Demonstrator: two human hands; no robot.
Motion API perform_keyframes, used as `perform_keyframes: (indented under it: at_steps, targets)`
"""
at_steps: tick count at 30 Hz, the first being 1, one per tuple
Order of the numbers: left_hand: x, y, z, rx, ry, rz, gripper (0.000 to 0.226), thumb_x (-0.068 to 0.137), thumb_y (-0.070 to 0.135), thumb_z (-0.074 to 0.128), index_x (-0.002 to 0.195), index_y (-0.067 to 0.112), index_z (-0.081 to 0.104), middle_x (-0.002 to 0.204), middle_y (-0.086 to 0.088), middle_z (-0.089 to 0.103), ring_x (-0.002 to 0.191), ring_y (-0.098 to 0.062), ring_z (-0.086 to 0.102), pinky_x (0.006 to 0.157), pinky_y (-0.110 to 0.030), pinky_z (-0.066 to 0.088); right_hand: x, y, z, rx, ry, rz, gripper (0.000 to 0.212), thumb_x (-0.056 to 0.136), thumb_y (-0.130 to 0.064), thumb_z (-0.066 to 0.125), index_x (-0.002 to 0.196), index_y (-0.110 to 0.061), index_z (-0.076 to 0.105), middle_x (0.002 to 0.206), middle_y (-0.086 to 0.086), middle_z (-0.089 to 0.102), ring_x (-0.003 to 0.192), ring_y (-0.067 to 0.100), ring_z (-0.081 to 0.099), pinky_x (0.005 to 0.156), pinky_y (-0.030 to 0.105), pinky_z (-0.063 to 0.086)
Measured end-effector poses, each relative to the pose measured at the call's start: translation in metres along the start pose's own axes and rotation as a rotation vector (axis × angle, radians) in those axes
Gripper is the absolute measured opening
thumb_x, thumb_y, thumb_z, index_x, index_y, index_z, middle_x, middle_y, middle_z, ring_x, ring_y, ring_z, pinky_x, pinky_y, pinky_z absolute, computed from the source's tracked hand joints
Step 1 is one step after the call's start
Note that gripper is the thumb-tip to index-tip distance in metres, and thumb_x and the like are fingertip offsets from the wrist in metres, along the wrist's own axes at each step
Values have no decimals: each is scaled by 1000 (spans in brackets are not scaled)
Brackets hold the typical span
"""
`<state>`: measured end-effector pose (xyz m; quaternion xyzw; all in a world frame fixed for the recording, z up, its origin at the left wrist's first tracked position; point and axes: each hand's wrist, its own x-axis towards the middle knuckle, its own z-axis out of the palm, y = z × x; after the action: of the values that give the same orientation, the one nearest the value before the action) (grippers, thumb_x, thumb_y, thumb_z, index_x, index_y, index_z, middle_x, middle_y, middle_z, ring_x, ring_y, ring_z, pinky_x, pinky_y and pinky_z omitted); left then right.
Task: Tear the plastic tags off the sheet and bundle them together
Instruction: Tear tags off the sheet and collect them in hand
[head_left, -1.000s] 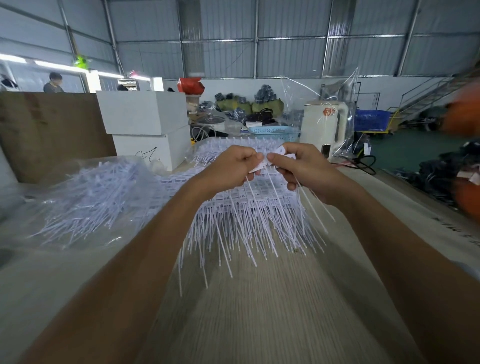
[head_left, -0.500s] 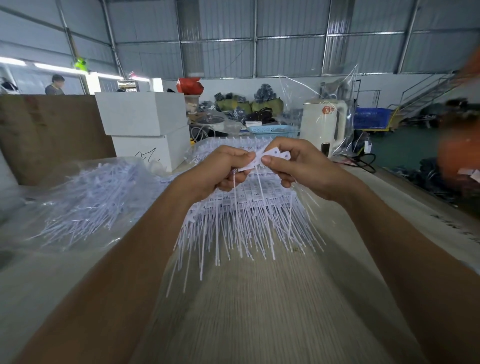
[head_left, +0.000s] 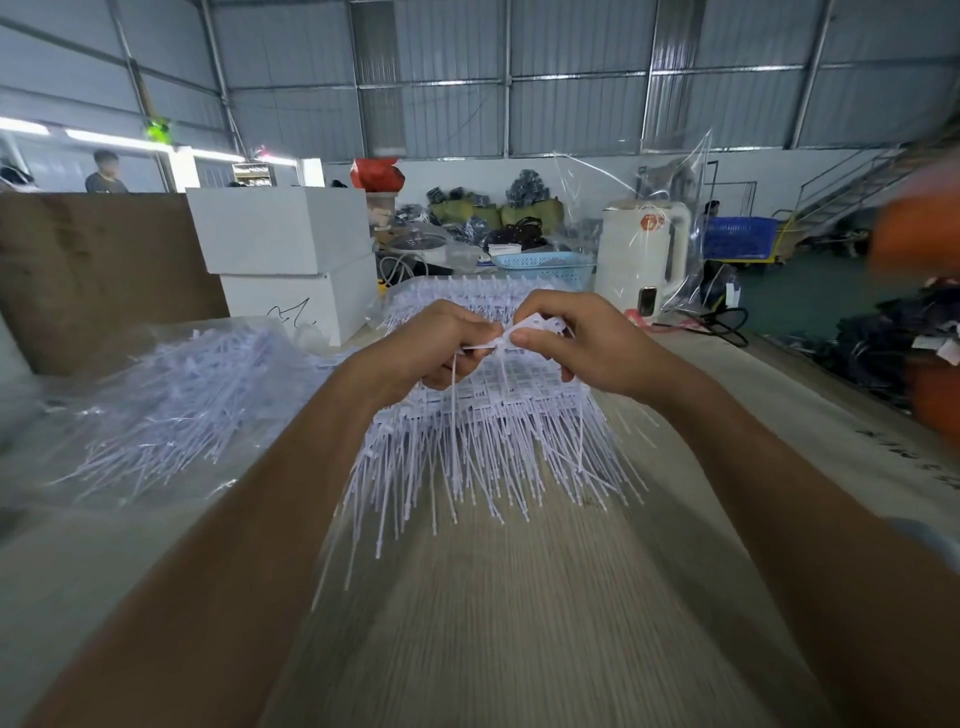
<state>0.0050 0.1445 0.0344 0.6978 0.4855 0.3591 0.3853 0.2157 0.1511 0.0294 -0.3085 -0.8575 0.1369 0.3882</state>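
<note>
Left hand and right hand both pinch a white tag strip, held above the stack of tag sheets on the worktop.

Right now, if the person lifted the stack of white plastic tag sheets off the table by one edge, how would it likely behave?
The stack of white plastic tag sheets would probably sag: its thin tails already splay and droop over the wooden table. It looks light for its bulk, being mostly thin strands. Layers may slide apart, since nothing visibly binds them.
</note>
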Motion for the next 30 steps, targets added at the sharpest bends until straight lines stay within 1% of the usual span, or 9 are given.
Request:
perform_keyframes:
  at_steps: [3,7,12,16,18,21,23,26,30]
  targets:
    - [-2,2,-3,38,11,20,50,103,30,53,55,22,51,52,2,31,50,-15,18,45,-20,18,2,-2,3,-101,43,11,11,100,-29,63,102,-19,67,91,-2,67,68,8,59,62,25,43]
    - [-6,5,-10,48,39,53,48,104,32,53,57,20,48,53,2,30,50,-15,17,45,-21,17,6,-14,17,-178,132,40,17,102,-30,61,103,-14,62,82,-2,59,69,7,49,63,28,33]
    - [-8,8,-17,-13,26,85,51,104,33,50,55,23,47,51,2,29,48,-13,15,43,-18,17,12,-30,25,-49,274,113,15,102,-27,59,103,-13,62,86,13,66,72,24,57,67,37,40]
    - [-7,10,-23,-35,-9,104,53,103,33,53,51,24,52,50,5,35,43,-13,21,43,-18,19,15,-35,30,-9,342,119,13,103,-24,57,101,-11,60,87,4,63,67,15,53,60,26,40]
    - [-11,9,-24,92,-116,106,51,102,30,56,52,23,57,49,7,40,41,-9,27,43,-18,22,22,-27,16,100,528,232,8,104,-23,54,105,-17,58,92,-1,59,67,9,50,57,20,45]
    - [-18,8,-19,317,-162,99,43,102,33,57,63,18,66,54,3,49,44,-10,33,46,-20,27,21,-3,-31,412,797,402,9,104,-24,55,96,-24,57,82,-2,50,56,8,42,44,19,35]
    - [-17,10,-16,369,-76,114,40,104,32,54,74,10,71,61,-1,56,49,-12,39,48,-20,32,10,15,-44,517,720,401,6,105,-25,56,101,-20,58,68,-3,48,44,7,39,42,17,31]
    - [-14,14,-12,385,-95,98,24,103,15,53,97,8,76,74,-1,61,56,-9,47,53,-21,38,-1,22,-31,369,463,374,11,105,-25,55,97,-19,59,55,-9,48,42,8,38,42,18,30]
    - [-14,11,-9,381,-213,97,27,98,-1,57,118,10,71,87,-3,64,65,-13,55,59,-23,49,3,13,-10,156,199,353,14,103,-23,58,94,-14,61,67,-9,50,44,0,38,40,16,29]
